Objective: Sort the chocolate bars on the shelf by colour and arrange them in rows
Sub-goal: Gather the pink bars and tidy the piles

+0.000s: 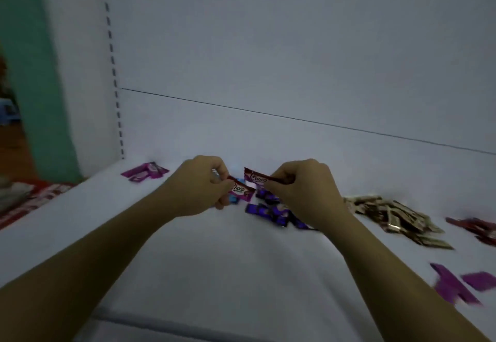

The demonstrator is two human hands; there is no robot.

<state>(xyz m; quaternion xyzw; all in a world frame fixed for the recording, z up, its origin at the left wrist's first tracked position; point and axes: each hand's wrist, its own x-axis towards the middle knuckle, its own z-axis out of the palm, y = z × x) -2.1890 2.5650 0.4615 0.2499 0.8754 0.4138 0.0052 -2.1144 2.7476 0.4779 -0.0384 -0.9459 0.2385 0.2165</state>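
Note:
Both hands hover over the middle of the white shelf (241,274). My left hand (200,187) pinches a dark red Choco bar (241,189) by its end. My right hand (303,191) pinches a second dark red Choco bar (256,178) a little higher. Under and between the hands lies a loose heap of violet-blue bars (271,211). A few magenta bars (146,172) lie at the back left. A pile of brown and cream bars (394,218) lies to the right, with dark red bars (477,229) beyond it and purple bars (461,285) at the front right.
The shelf's white back panel (268,59) rises behind the bars, with a slotted upright (114,73) at its left edge. A green wall (32,73) and red packaging (35,198) lie past the shelf's left end. The front edge runs along the bottom.

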